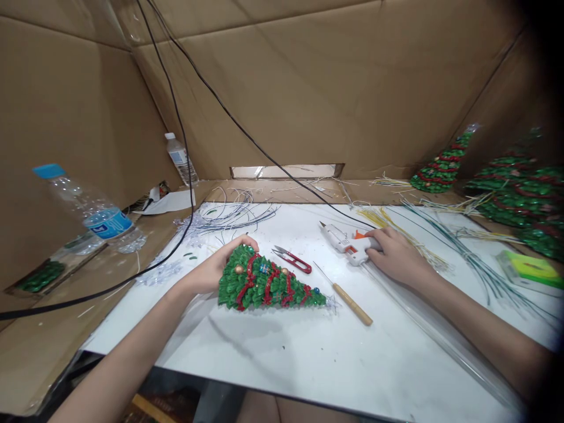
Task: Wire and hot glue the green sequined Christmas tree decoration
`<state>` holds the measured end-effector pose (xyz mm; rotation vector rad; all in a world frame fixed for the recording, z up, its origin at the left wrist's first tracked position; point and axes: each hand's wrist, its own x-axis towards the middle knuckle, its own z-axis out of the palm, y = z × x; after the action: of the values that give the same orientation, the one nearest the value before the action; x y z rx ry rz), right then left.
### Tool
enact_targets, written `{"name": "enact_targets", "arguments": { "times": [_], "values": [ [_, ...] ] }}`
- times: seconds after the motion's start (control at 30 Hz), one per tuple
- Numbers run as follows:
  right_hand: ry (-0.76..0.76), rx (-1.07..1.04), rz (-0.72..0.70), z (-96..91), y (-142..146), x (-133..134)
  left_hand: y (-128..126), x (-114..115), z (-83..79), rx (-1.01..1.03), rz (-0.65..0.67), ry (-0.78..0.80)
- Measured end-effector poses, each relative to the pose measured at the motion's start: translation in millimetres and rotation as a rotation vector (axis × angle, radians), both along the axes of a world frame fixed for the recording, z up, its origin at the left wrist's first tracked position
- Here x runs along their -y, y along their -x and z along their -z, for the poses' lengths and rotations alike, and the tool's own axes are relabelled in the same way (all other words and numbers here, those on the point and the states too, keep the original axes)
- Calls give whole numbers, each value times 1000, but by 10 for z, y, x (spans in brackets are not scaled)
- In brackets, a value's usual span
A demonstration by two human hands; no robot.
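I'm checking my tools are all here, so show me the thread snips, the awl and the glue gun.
Thread snips (298,258), head view: on the red handle.
Awl (348,300), head view: on the wooden handle.
Glue gun (338,239), head view: on the white body.

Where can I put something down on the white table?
Try the white table between the sideways Christmas tree and the near edge: just specks and shadow there. It's crowded farther back, with red snips, the glue gun, yellow wires and green wires.
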<state>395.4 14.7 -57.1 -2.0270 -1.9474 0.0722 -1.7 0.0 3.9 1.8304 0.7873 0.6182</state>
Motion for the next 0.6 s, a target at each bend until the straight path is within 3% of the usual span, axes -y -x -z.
{"name": "enact_targets", "arguments": {
  "times": [0.6],
  "values": [
    [-2, 12, 5, -14, 1, 6, -96, 106, -9, 14, -62, -59]
  ]
}}
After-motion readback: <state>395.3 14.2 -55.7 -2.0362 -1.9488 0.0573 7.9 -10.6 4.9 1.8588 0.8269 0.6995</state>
